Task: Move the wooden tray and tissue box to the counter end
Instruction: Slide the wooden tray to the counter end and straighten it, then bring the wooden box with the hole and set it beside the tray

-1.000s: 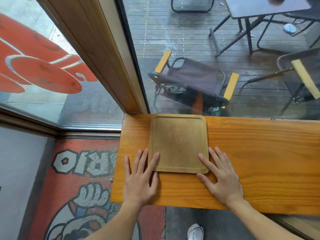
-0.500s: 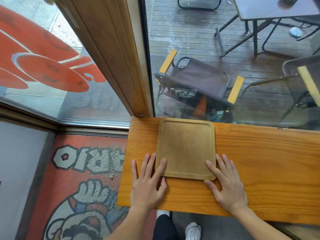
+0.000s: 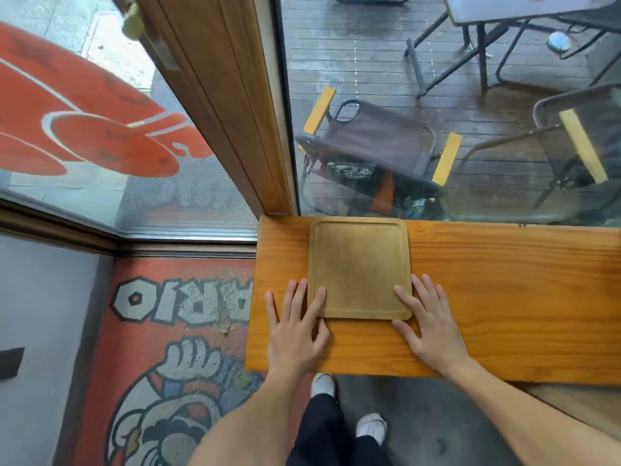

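A square wooden tray [image 3: 359,265] lies flat near the left end of the orange wooden counter [image 3: 504,297], its far edge against the window. My left hand [image 3: 295,326] rests flat on the counter at the tray's near left corner, with one fingertip on the tray's rim. At the near right corner my right hand [image 3: 425,322] lies flat too, fingers spread, its forefinger touching the tray's edge. Neither hand grips anything. No tissue box is in view.
The counter ends just left of the tray, above a painted floor mat [image 3: 168,348]. A wooden window post [image 3: 235,105] rises behind the counter's left end. Glass runs along the far edge; folding chairs [image 3: 376,142] stand outside. My feet [image 3: 369,425] show below.
Both hands have stayed flat at the tray's near corners. The tray sits in the same spot on the counter; the camera has drifted left and back a little.
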The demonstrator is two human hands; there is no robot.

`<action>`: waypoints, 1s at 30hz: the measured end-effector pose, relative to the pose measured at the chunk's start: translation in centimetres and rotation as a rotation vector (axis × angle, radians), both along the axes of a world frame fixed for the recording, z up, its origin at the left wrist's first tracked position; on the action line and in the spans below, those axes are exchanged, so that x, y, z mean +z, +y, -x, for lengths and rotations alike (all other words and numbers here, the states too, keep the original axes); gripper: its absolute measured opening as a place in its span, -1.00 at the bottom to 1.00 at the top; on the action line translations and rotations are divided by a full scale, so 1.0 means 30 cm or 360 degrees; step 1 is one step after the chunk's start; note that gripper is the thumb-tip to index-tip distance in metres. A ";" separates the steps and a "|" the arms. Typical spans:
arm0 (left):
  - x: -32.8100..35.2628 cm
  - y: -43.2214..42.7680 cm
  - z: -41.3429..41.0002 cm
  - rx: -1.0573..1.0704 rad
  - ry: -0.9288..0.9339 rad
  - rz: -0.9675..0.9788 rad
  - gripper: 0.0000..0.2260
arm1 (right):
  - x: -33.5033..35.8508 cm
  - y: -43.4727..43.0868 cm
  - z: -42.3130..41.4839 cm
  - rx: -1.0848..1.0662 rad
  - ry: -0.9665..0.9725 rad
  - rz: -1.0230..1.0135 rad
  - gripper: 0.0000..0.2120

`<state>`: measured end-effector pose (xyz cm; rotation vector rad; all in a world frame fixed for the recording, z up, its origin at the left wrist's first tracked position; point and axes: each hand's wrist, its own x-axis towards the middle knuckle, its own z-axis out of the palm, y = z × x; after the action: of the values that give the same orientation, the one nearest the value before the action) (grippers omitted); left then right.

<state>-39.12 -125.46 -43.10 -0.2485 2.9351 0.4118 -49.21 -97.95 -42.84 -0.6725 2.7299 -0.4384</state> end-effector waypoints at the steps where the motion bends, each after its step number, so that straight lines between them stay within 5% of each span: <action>1: 0.014 0.001 0.001 0.0013 -0.0022 -0.0048 -0.40 | 0.027 -0.007 0.005 -0.0005 -0.0093 -0.0051 -0.38; 8: 0.145 -0.009 0.050 0.0086 -0.0444 -0.0258 -0.36 | 0.245 -0.094 0.121 -0.0081 -0.0919 -0.0497 -0.40; 13: 0.377 0.108 0.046 0.0633 -0.0511 -0.0507 -0.52 | 0.444 -0.106 -0.049 -0.0440 -0.1208 0.0037 -0.49; 17: 0.454 0.256 -0.001 0.0388 -0.0558 -0.0412 -0.55 | 0.575 0.018 -0.087 -0.0798 -0.1480 0.0411 -0.49; 25: 0.608 0.782 0.226 0.0222 -0.0735 -0.1112 -0.70 | 0.832 0.686 -0.059 -0.1624 -0.1014 0.1300 -0.71; 30: 0.574 1.247 0.401 0.0135 -0.0906 -0.1296 -0.73 | 0.840 1.247 -0.010 -0.1995 -0.0776 0.1332 -0.82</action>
<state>-51.16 -88.06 -25.87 -0.3035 2.0116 1.2471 -48.92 -60.53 -17.63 1.0074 2.0496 -1.7303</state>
